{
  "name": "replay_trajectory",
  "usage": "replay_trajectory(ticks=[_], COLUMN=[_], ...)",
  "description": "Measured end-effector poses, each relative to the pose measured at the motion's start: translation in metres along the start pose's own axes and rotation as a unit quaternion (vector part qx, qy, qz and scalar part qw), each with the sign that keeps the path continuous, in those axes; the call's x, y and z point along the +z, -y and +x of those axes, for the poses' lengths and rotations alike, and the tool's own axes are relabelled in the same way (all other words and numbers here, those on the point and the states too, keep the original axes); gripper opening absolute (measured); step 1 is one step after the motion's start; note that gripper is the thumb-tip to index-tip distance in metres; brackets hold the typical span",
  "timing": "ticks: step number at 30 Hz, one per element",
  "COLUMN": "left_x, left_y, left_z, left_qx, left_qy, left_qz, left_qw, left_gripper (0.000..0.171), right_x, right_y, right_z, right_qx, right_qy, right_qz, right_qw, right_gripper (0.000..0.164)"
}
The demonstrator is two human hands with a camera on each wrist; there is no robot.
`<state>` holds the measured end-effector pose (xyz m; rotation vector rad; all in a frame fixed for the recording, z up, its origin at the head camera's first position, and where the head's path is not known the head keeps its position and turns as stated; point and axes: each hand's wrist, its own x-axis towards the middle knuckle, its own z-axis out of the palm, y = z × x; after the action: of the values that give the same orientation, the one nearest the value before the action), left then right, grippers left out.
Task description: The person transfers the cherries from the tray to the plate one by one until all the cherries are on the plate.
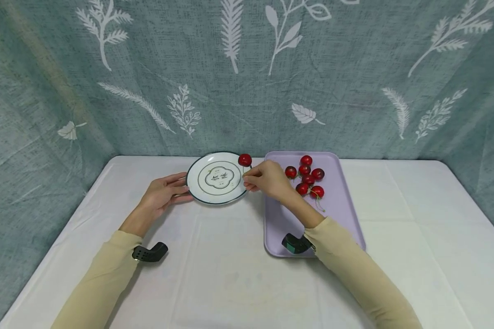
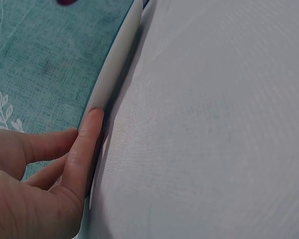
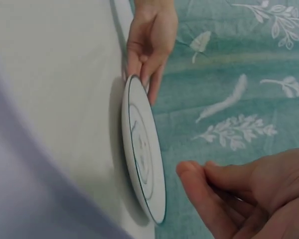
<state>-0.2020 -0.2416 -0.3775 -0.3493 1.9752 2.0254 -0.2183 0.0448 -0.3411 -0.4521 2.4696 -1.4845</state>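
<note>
A white plate (image 1: 199, 176) with a dark rim and a printed centre sits at the back of the table. At its left rim, my left hand (image 1: 164, 194) grips the edge between thumb and fingers, as the left wrist view also shows. My right hand (image 1: 269, 179) pinches the thin stem of a red cherry (image 1: 244, 160) by the plate's right rim. Whether this cherry touches the plate I cannot tell; in the right wrist view it does not show, only the pinched fingertips (image 3: 188, 169). Several more cherries (image 1: 308, 179), some with stems, lie in the lilac tray (image 1: 333, 224).
The tray stands right of the plate, under my right forearm. White cloth (image 1: 222, 265) covers the table. A green-grey curtain (image 1: 247, 114) with white leaf prints hangs behind it and at both sides. A black device (image 1: 150, 252) is strapped on each wrist.
</note>
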Motion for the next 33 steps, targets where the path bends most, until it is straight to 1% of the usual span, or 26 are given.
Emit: replay_trajectory(ticks=[4,7,9,11,15,19,25,30,31,33], left_x=[-0.001,-0.002,-0.002,-0.001,-0.001,-0.001,-0.002,-0.002,-0.002,-0.003], left_y=[0.002,0.002,0.002,0.002,0.001,0.001,0.002,0.003,0.003,0.003], left_z=[0.002,0.002,0.002,0.002,0.003,0.003,0.003,0.003,0.003,0.003], left_qx=[0.0,-0.002,-0.007,-0.011,-0.014,-0.016,-0.012,-0.01,-0.011,-0.009], left_qy=[0.0,0.003,0.003,0.001,0.0,0.005,0.015,0.011,0.01,0.009], left_qz=[-0.003,-0.013,-0.016,-0.016,-0.016,-0.025,-0.037,-0.038,-0.039,-0.042], left_qw=[1.0,0.9999,0.9998,0.9998,0.9998,0.9996,0.9991,0.9992,0.9991,0.9991], left_gripper=[0.063,0.064,0.064,0.065,0.064,0.065,0.065,0.065,0.065,0.065], right_x=[0.013,0.023,0.029,0.034,0.046,0.056,0.067,0.071,0.071,0.072], right_y=[0.001,-0.001,-0.003,-0.005,-0.006,-0.005,-0.003,-0.006,-0.007,-0.008], right_z=[0.014,0.028,0.036,0.043,0.056,0.066,0.074,0.079,0.08,0.082], right_qx=[-0.004,0.007,0.017,0.021,0.005,0.002,0.025,0.051,0.06,0.083], right_qy=[-0.003,-0.007,-0.014,-0.027,-0.054,-0.068,-0.082,-0.08,-0.077,-0.068], right_qz=[0.016,0.029,0.021,0.002,-0.022,-0.012,-0.018,0.022,0.037,0.091], right_qw=[1.0,1.0,1.0,0.999,0.998,0.998,0.996,0.995,0.995,0.99], right_gripper=[0.017,0.017,0.017,0.017,0.016,0.016,0.015,0.014,0.015,0.017])
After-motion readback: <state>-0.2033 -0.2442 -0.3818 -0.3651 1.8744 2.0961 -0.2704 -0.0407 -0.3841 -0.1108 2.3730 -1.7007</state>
